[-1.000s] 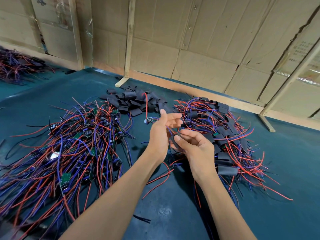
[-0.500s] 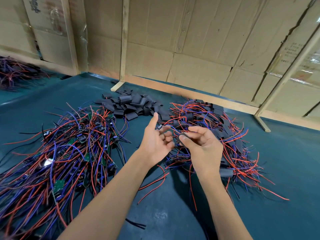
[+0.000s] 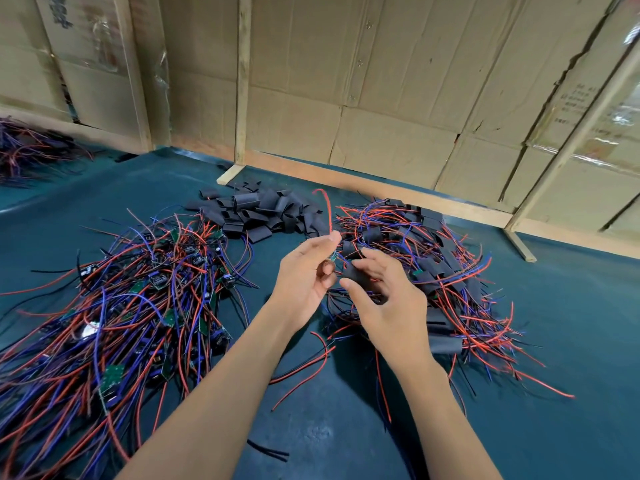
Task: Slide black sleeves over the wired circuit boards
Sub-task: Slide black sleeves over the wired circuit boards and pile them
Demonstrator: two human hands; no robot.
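On the green desk, bare wired boards are heaped to my left, sleeved ones to my right, loose black sleeves behind. My left hand pinches a wired circuit board; my right hand grips a black sleeve beside it.

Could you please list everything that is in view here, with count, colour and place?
Bare wired circuit boards: one big pile, green boards with red, blue and black wires, left on the mat.
Empty black sleeves: one heap, black, far centre.
Sleeved boards: one pile, black with red and blue wires, right.
Far wire pile: one, red and blue, far left.
Mat: one, dark teal, underneath.
Cardboard wall: brown, wooden battens, behind.
Left hand: pinches a small board with a red wire.
Right hand: holds a black sleeve.
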